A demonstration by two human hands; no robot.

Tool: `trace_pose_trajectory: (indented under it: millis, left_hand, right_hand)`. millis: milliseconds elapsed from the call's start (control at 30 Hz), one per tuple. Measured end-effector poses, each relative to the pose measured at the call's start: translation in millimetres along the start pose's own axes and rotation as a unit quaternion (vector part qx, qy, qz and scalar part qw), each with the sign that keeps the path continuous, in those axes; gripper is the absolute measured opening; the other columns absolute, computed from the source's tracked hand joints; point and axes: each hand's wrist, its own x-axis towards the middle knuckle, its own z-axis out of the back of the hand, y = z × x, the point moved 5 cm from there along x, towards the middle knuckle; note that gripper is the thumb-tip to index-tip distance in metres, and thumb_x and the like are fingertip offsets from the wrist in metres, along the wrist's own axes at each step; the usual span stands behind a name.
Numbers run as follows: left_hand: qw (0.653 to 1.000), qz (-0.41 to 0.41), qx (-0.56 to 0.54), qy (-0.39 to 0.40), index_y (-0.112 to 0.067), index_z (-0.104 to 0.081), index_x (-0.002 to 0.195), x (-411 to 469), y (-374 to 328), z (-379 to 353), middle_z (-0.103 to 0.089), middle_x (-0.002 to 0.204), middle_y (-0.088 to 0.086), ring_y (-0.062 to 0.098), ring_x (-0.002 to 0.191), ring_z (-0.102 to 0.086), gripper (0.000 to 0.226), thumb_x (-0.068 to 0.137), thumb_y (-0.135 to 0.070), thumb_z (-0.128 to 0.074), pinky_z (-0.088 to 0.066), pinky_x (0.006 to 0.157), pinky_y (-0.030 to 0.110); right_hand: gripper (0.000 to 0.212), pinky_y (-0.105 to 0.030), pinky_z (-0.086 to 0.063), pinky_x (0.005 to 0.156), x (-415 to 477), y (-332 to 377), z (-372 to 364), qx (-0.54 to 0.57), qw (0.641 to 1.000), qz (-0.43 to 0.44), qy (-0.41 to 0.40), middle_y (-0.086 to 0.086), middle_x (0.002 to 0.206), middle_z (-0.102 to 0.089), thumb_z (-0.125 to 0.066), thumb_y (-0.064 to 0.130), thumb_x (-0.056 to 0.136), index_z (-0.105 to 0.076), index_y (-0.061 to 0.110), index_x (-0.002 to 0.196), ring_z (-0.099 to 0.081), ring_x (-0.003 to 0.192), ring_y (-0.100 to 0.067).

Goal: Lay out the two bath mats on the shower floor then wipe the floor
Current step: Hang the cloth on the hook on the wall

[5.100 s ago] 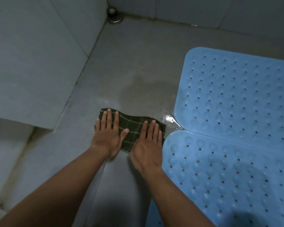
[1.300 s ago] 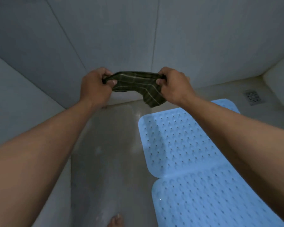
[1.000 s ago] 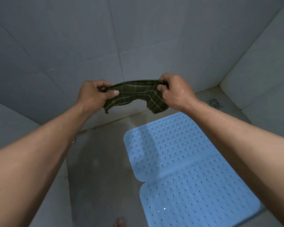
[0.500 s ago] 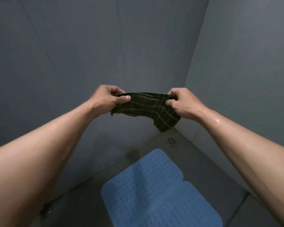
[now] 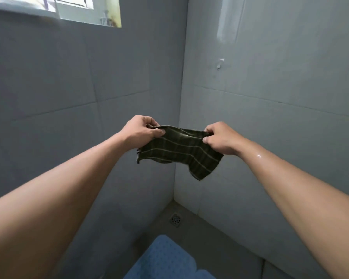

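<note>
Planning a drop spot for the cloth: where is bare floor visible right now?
Bare floor runs between the blue mat and the right wall, and in the corner around the drain. Left of the mat, only a narrow dim strip shows. The cloth is held up between left hand and right hand.

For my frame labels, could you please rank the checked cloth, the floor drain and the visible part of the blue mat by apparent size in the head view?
1. Checked cloth, nearest the camera
2. Blue mat, cropped by the frame
3. Floor drain
</note>
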Motion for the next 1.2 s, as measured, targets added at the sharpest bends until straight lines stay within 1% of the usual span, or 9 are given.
trace_pose_trajectory:
  millis: [167,267,367,433,533,667,900,1033,1200]
  left_hand:
    - [0.999,-0.043,0.030,0.012,-0.023,-0.075,0.076,44,-58,-15,-0.073,0.072,-0.003,0.012,0.067,-0.067,0.006,0.078,-0.020,-0.079,-0.049,0.057,0.020]
    - [0.996,-0.080,0.035,0.019,-0.025,-0.071,0.087,83,-86,-36,-0.075,0.084,-0.005,0.015,0.082,-0.070,0.017,0.079,-0.011,-0.077,-0.056,0.072,0.028]
    - [0.993,-0.106,0.031,0.047,-0.026,-0.053,0.106,126,-108,-62,-0.069,0.107,-0.004,0.019,0.099,-0.065,0.035,0.084,-0.006,-0.071,-0.055,0.081,0.035]
    - [0.988,-0.131,0.053,0.057,-0.026,-0.050,0.108,152,-123,-81,-0.063,0.112,-0.003,0.021,0.101,-0.062,0.033,0.088,-0.003,-0.064,-0.054,0.082,0.036]
    - [0.978,-0.165,0.113,0.064,-0.021,-0.063,0.089,189,-142,-104,-0.066,0.101,-0.002,0.021,0.096,-0.062,0.026,0.088,0.004,-0.055,-0.055,0.082,0.038]
    - [0.974,-0.183,0.124,0.051,-0.021,-0.074,0.070,235,-159,-121,-0.070,0.087,-0.003,0.016,0.089,-0.063,0.042,0.086,0.009,-0.049,-0.051,0.073,0.024]
    - [0.961,-0.224,0.159,0.029,-0.032,-0.077,0.101,315,-174,-129,-0.064,0.125,-0.001,0.021,0.112,-0.058,0.052,0.092,0.006,-0.043,-0.046,0.091,0.026]
    - [0.935,-0.274,0.225,0.015,-0.034,-0.076,0.109,359,-176,-126,-0.065,0.126,0.000,0.023,0.112,-0.058,0.055,0.090,0.004,-0.041,-0.048,0.101,0.037]
    - [0.903,-0.320,0.286,0.020,-0.036,-0.067,0.126,421,-174,-123,-0.059,0.120,-0.002,0.021,0.108,-0.057,0.057,0.091,0.000,-0.040,-0.048,0.094,0.037]
  right_hand:
    - [0.013,-0.030,-0.051,0.074,8,-17,56,-0.021,0.997,-0.030,-0.063,-0.004,0.079,-0.071,-0.061,0.011,0.085,-0.070,0.014,0.076,-0.067,0.082,-0.021]
    - [0.015,-0.030,-0.050,0.075,23,-38,82,-0.010,0.996,-0.036,-0.079,-0.001,0.078,-0.070,-0.064,0.014,0.088,-0.069,0.017,0.074,-0.065,0.081,-0.019]
    - [0.020,-0.030,-0.047,0.070,53,-64,102,-0.002,0.996,-0.035,-0.084,0.000,0.075,-0.066,-0.063,0.017,0.091,-0.065,0.019,0.072,-0.065,0.081,-0.021]
    - [0.009,-0.031,-0.050,0.071,75,-81,116,0.022,0.995,-0.031,-0.089,-0.001,0.082,-0.068,-0.063,0.016,0.092,-0.065,0.021,0.085,-0.066,0.083,-0.021]
    - [0.021,-0.033,-0.052,0.073,105,-104,135,0.068,0.995,-0.041,-0.067,-0.001,0.094,-0.068,-0.062,0.014,0.093,-0.055,0.025,0.109,-0.067,0.084,-0.019]
    - [0.021,-0.033,-0.053,0.074,147,-124,162,0.055,0.994,-0.041,-0.080,0.000,0.098,-0.065,-0.061,0.015,0.095,-0.050,0.026,0.109,-0.065,0.086,-0.017]
    - [0.019,-0.033,-0.053,0.073,214,-127,183,-0.002,0.992,-0.002,-0.123,-0.001,0.103,-0.061,-0.053,0.011,0.098,-0.044,0.025,0.107,-0.061,0.085,-0.017]
    - [0.025,-0.024,-0.046,0.066,253,-120,177,-0.027,0.992,0.031,-0.118,0.003,0.105,-0.056,-0.047,0.001,0.097,-0.052,0.025,0.102,-0.057,0.087,-0.016]
    - [0.046,-0.023,-0.041,0.085,314,-106,174,-0.090,0.992,0.027,-0.088,0.001,0.124,-0.060,-0.040,-0.002,0.094,-0.072,0.025,0.113,-0.055,0.103,-0.015]
